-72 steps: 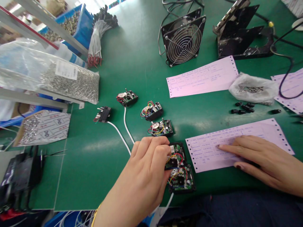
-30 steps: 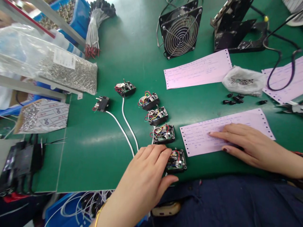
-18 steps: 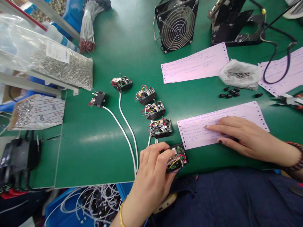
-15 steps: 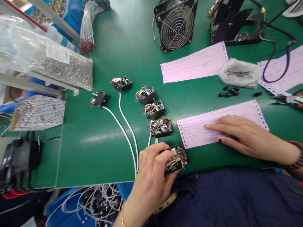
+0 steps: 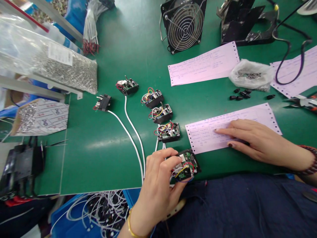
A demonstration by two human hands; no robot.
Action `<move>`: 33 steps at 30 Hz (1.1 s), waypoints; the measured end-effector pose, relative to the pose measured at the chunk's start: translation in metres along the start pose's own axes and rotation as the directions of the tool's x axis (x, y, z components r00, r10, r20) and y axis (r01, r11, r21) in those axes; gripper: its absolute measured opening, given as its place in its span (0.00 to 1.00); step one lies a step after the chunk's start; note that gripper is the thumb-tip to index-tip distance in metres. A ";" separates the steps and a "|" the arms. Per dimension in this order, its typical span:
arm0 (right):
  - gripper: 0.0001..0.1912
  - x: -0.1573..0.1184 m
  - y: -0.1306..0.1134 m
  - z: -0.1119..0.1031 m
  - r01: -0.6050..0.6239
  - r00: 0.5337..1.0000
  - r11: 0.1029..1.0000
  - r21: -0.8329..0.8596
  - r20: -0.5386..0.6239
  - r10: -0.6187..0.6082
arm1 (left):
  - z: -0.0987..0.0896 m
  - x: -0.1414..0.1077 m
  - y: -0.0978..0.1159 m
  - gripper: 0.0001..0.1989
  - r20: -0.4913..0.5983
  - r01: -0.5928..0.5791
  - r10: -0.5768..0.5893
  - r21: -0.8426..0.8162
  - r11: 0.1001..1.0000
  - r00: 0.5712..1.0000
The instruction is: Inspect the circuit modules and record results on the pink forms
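Near the table's front edge, my left hand [image 5: 160, 183] grips a black plastic housing with a green circuit board [image 5: 189, 162] and coloured wires inside. Its fingers wrap round the left side of the housing. My right hand [image 5: 255, 142] lies open on a pink printed sheet [image 5: 203, 137], index finger stretched out along the print. Beyond the left hand, three similar wired housings stand in a row, the nearest one [image 5: 169, 131] just above my fingers. Another open housing [image 5: 127, 86] and a black plug part with metal pins [image 5: 104, 102] lie farther left, each with a white cable.
At the back stand a black fan [image 5: 184, 28] and a black metal fixture [image 5: 247, 24]. A bag of small parts [image 5: 252, 75], black caps [image 5: 244, 94] and pliers [image 5: 303, 101] lie right. Bagged metal parts [image 5: 71, 71] sit left. A blue bin [image 5: 66, 228] of cables stands below the edge.
The held housing has shifted very slightly to the right in my left hand's grip. My right hand stays in the same place on the sheet.
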State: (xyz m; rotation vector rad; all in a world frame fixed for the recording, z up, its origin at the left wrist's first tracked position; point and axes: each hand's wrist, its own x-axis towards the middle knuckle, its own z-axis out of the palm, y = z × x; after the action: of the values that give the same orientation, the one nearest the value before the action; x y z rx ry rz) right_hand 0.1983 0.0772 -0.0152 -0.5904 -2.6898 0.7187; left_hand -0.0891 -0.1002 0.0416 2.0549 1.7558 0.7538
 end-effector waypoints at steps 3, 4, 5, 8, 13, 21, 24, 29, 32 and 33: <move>0.20 0.000 0.000 0.000 0.002 1.000 1.000 -0.006 0.014 -0.002 | 0.002 0.001 -0.002 0.24 -0.006 0.012 -0.012 -0.008 1.000 1.000; 0.20 -0.001 0.001 0.000 0.002 1.000 1.000 -0.008 0.017 -0.002 | 0.002 0.001 -0.003 0.25 -0.007 0.019 -0.019 -0.013 1.000 1.000; 0.20 -0.001 0.001 0.000 0.003 1.000 1.000 -0.010 0.019 -0.002 | 0.003 0.001 -0.005 0.25 -0.005 0.026 -0.027 -0.017 1.000 1.000; 0.20 0.000 0.001 -0.001 0.005 1.000 1.000 -0.013 0.022 -0.005 | 0.006 0.001 -0.009 0.22 0.018 0.031 -0.031 -0.006 0.999 0.999; 0.20 0.003 -0.003 -0.001 0.001 1.000 0.999 -0.044 0.011 -0.001 | 0.014 0.001 -0.018 0.16 0.033 0.004 -0.007 0.102 0.995 0.999; 0.20 0.007 -0.018 0.000 -0.059 0.997 0.981 -0.184 0.039 0.068 | 0.023 0.002 -0.030 0.15 -0.032 -0.055 0.063 0.202 0.978 0.998; 0.20 0.006 -0.023 -0.001 -0.097 0.992 0.954 -0.284 0.051 0.116 | 0.026 0.002 -0.031 0.14 -0.054 -0.061 0.074 0.216 0.974 0.996; 0.21 0.006 -0.022 -0.003 -0.069 0.990 0.954 -0.292 0.101 0.102 | 0.032 0.000 -0.034 0.14 -0.119 -0.058 0.086 0.219 0.974 0.989; 0.22 0.005 -0.019 -0.002 -0.063 0.989 0.962 -0.265 0.110 0.095 | 0.035 -0.003 -0.036 0.16 -0.142 -0.062 0.093 0.207 0.976 0.986; 0.22 0.005 -0.018 -0.002 -0.064 0.990 0.965 -0.254 0.105 0.093 | 0.036 -0.004 -0.036 0.16 -0.146 -0.062 0.093 0.203 0.977 0.985</move>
State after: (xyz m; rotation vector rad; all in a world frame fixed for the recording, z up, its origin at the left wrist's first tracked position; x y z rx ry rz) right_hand 0.1895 0.0658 -0.0033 -0.7412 -2.9044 0.4471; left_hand -0.0973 -0.0940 -0.0088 2.2610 1.9128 0.8109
